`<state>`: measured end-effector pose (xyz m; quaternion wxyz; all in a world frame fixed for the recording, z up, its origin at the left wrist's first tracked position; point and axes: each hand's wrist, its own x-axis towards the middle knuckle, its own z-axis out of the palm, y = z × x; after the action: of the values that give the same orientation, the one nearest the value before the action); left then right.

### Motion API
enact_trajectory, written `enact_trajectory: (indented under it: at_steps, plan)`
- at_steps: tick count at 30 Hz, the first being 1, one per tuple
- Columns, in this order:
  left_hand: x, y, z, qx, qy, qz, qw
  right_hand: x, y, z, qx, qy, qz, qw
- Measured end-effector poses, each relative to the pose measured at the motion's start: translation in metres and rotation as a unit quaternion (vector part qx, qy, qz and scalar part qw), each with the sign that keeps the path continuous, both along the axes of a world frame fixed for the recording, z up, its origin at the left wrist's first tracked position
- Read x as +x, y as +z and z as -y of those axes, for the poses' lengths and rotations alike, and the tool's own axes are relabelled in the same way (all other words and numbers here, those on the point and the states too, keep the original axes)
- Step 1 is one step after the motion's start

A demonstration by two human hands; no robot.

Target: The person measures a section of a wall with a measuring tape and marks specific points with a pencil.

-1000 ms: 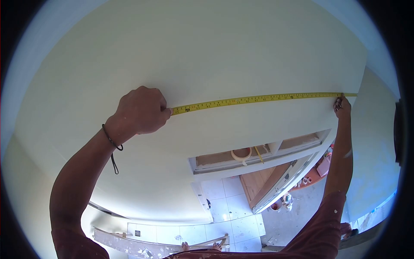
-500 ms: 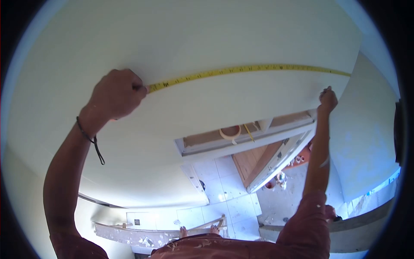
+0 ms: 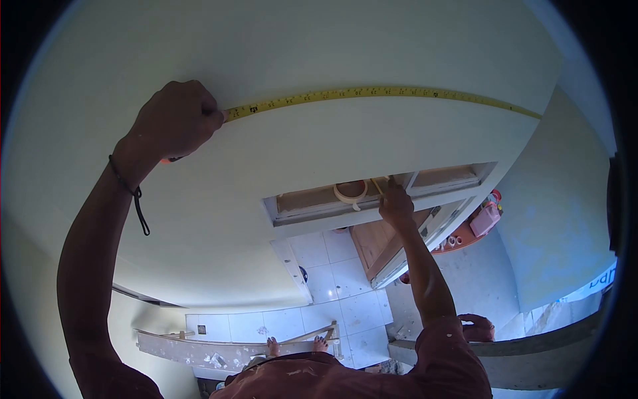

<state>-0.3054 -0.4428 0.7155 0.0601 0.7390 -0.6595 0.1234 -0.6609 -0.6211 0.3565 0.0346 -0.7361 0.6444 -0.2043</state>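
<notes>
A yellow tape measure (image 3: 359, 92) stretches across the pale wall, its far end at the wall's right edge. My left hand (image 3: 178, 118) is closed on the tape's near end, pressed to the wall; a bit of orange case shows under the palm. Lower down, my right hand (image 3: 397, 203) reaches into a recessed opening. Its bent fingers are closed at a thin yellow stick, seemingly a pencil (image 3: 377, 186), and cover the stick's lower end. Beside it, a roll of masking tape (image 3: 351, 193) lies on the ledge, with a loose end hanging over the front.
The recessed frame (image 3: 282, 216) is set in the wall above a doorway with an open wooden door (image 3: 372, 243). Far below are a tiled floor (image 3: 325, 282) and an orange surface (image 3: 458, 241) with several items. My bare feet stand on a paint-spattered plank (image 3: 219, 356).
My right hand has moved left and down from near the wall's right edge to the pencil in the opening. The left hand still holds the tape against the wall. The view has shifted slightly.
</notes>
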Motion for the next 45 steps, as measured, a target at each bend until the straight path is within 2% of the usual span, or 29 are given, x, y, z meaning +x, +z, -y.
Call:
enact_trajectory:
  at_steps: [5,8,11,14,17,18,21,24,27,30,36,39,42,45]
  plan:
    - [-0.011,0.005,-0.006,0.018,0.026,-0.024,0.999,-0.005,0.013,-0.007,0.041,0.016,-0.05,0.998]
    - [-0.005,0.001,-0.003,-0.006,0.012,-0.013,1.0,-0.005,0.02,-0.031,0.023,-0.059,-0.03,0.998]
    - [-0.005,-0.001,0.0,-0.01,0.011,0.001,1.0,-0.025,0.017,-0.067,-0.011,-0.094,0.017,0.995]
    - [-0.009,0.0,0.001,-0.001,0.032,0.019,0.999,-0.068,-0.028,-0.082,-0.128,-0.06,0.045,0.989]
    - [-0.019,0.004,0.0,0.014,0.052,0.04,0.998,-0.095,-0.017,-0.101,-0.047,0.0,0.164,0.985]
    - [-0.02,0.005,-0.002,0.02,0.058,0.047,0.997,-0.089,0.025,-0.117,0.06,0.025,0.26,0.964]
    - [-0.017,-0.003,0.001,-0.023,0.058,0.078,0.995,-0.086,0.076,-0.126,0.074,0.204,0.494,0.842]
    - [-0.017,-0.004,-0.001,-0.029,0.049,0.056,0.997,-0.059,0.122,-0.114,-0.025,0.35,0.593,0.725]
    - [-0.024,0.002,-0.005,0.002,0.069,0.042,0.997,-0.021,0.167,-0.099,-0.123,0.439,0.58,0.675]
    - [-0.017,-0.005,-0.001,-0.027,0.067,0.068,0.995,0.005,0.199,-0.079,-0.136,0.486,0.528,0.683]
    - [-0.019,-0.002,-0.001,-0.012,0.077,0.059,0.995,0.066,0.245,-0.053,-0.287,0.529,0.464,0.65]
    - [-0.017,-0.005,0.0,-0.029,0.063,0.062,0.996,0.08,0.252,-0.043,-0.308,0.532,0.396,0.682]
    - [-0.019,-0.002,0.0,-0.014,0.07,0.058,0.996,0.09,0.249,-0.04,-0.336,0.498,0.381,0.703]
    - [-0.02,-0.001,0.0,-0.01,0.068,0.053,0.996,0.095,0.246,-0.034,-0.368,0.466,0.412,0.691]
